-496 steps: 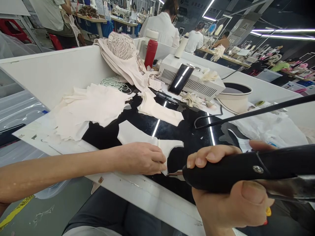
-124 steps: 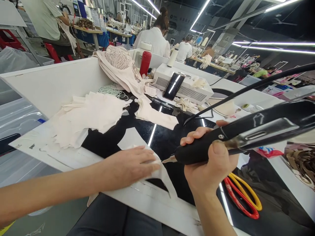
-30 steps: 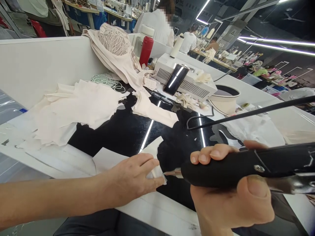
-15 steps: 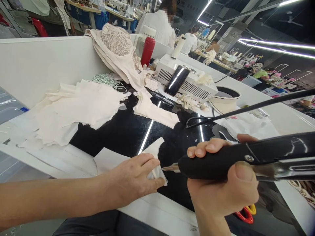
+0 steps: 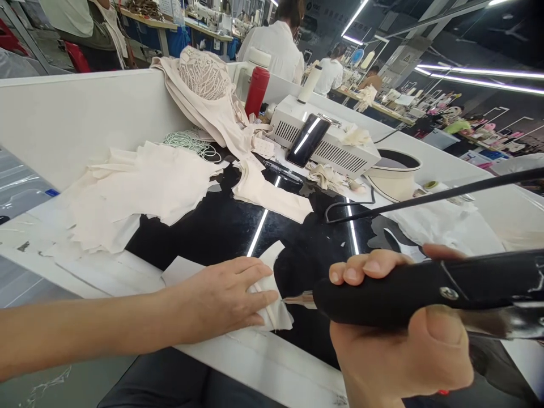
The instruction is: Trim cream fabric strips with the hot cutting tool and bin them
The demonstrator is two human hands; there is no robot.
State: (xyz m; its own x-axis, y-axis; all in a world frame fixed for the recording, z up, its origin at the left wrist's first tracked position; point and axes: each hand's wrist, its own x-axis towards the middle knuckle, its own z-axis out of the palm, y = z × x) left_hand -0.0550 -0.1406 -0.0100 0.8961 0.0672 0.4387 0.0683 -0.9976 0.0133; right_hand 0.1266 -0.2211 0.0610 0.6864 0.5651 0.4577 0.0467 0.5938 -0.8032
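My left hand (image 5: 232, 294) lies over a small cream fabric piece (image 5: 274, 315) near the front edge of the table, its fingers stretched out and slightly apart, pressing on the cloth. In my right hand (image 5: 395, 351) is a black-handled tool (image 5: 382, 297) with a pointed metal tip and a metal lever along its lower side. My fingers wrap over the handle and my thumb is below. The tip meets or nearly meets the right side of the fabric piece. Under my left hand, a white sheet (image 5: 181, 272) shows partly.
A pile of cream cut pieces (image 5: 140, 184) lies left; another cream piece (image 5: 272, 195) lies ahead on the black surface (image 5: 195, 235). Behind stand a vented white box (image 5: 348, 148), a phone (image 5: 308, 139), a red bottle (image 5: 256, 90) and a bra (image 5: 204, 73). A black cable (image 5: 433, 198) crosses at right.
My left hand has shifted slightly back on the fabric, and more of its right part shows. The tool and my right hand sit slightly lower and further right.
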